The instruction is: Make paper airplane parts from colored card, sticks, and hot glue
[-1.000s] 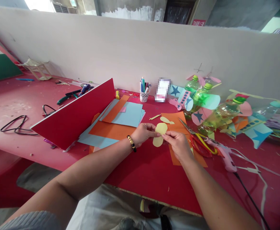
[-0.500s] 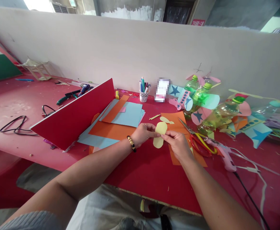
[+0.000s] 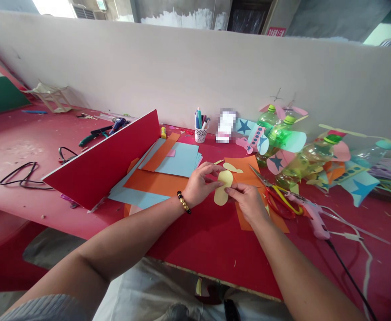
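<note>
A pale yellow paper cutout (image 3: 222, 196), rounded at both ends and narrower at its middle, is held above the red table. My right hand (image 3: 249, 201) pinches its right edge between thumb and fingers. On the other side, my left hand (image 3: 200, 183), with a beaded bracelet at the wrist, has its thumb on the cutout's left edge; its upper fingers are raised and reach partly behind the top. Just beyond lies another small yellow cutout (image 3: 232, 168) on orange paper (image 3: 244, 166).
Right of my hands lie scissors (image 3: 284, 200) and a pink glue gun (image 3: 317, 220) with cord. Decorated plastic bottles (image 3: 311, 160) stand behind them. Blue paper sheets (image 3: 178, 160) and a red upright board (image 3: 115, 165) are to the left. A pen cup (image 3: 201, 135) stands by the wall.
My left hand's fingers have lifted and spread from the thumb, shifting up along the cutout. The cutout has tilted slightly; my right hand stays nearly where it was.
</note>
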`<action>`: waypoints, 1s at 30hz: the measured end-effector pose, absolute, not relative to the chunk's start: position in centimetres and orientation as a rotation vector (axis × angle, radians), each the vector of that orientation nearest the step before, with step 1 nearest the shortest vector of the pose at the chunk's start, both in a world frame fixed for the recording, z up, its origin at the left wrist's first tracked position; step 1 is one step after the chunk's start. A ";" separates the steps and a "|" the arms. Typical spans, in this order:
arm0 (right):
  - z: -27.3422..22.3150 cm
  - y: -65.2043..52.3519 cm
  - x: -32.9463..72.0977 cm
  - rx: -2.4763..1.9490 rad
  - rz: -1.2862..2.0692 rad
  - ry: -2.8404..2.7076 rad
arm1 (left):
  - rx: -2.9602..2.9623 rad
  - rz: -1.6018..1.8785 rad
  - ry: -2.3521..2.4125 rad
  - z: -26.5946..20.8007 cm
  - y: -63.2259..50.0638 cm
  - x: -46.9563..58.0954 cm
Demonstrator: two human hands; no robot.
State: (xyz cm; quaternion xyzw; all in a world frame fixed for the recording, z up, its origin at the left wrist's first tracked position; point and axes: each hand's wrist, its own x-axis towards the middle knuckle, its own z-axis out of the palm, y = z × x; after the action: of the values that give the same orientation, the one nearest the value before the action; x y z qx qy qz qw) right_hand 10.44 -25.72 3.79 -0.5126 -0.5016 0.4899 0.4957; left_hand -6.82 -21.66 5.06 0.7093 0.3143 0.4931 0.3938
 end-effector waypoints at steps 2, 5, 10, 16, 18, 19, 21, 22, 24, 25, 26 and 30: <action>3.8 -25.7 10.4 -1.236 1.201 -1.199 | 1.806 1.248 0.797 5.1 -21.7 -6.9; 3.8 -25.7 10.5 -1.237 1.203 -1.190 | 1.800 1.258 0.803 5.0 -21.7 -6.9; 3.7 -25.8 10.5 -1.242 1.194 -1.197 | 1.784 1.258 0.779 4.9 -21.5 -6.9; 3.7 -25.7 10.6 -1.238 1.211 -1.200 | 1.765 1.279 0.769 4.7 -21.4 -6.8; 3.7 -25.6 10.6 -1.249 1.212 -1.198 | 1.756 1.287 0.767 4.7 -21.4 -6.8; 3.7 -25.6 10.7 -1.259 1.209 -1.198 | 1.751 1.290 0.766 4.6 -21.3 -6.8; 3.7 -25.6 10.7 -1.271 1.204 -1.201 | 1.746 1.292 0.760 4.6 -21.3 -6.8; 3.7 -25.7 10.6 -1.272 1.204 -1.201 | 1.744 1.292 0.758 4.5 -21.3 -6.8; 3.8 -25.7 10.6 -1.267 1.206 -1.200 | 1.746 1.289 0.754 4.5 -21.2 -6.8; 3.8 -25.7 10.6 -1.264 1.207 -1.199 | 1.748 1.288 0.753 4.5 -21.2 -6.8; 3.9 -25.7 10.5 -1.262 1.208 -1.199 | 1.749 1.289 0.750 4.5 -21.2 -6.8; 4.0 -25.7 10.4 -1.274 1.215 -1.186 | 1.742 1.293 0.735 4.3 -21.2 -6.8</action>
State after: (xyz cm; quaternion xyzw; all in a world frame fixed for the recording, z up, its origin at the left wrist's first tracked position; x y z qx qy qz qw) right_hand 10.43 -25.67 4.02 -0.5239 -0.4878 0.4996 0.4879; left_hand -6.75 -21.19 4.30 0.6926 0.2923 0.5142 0.4128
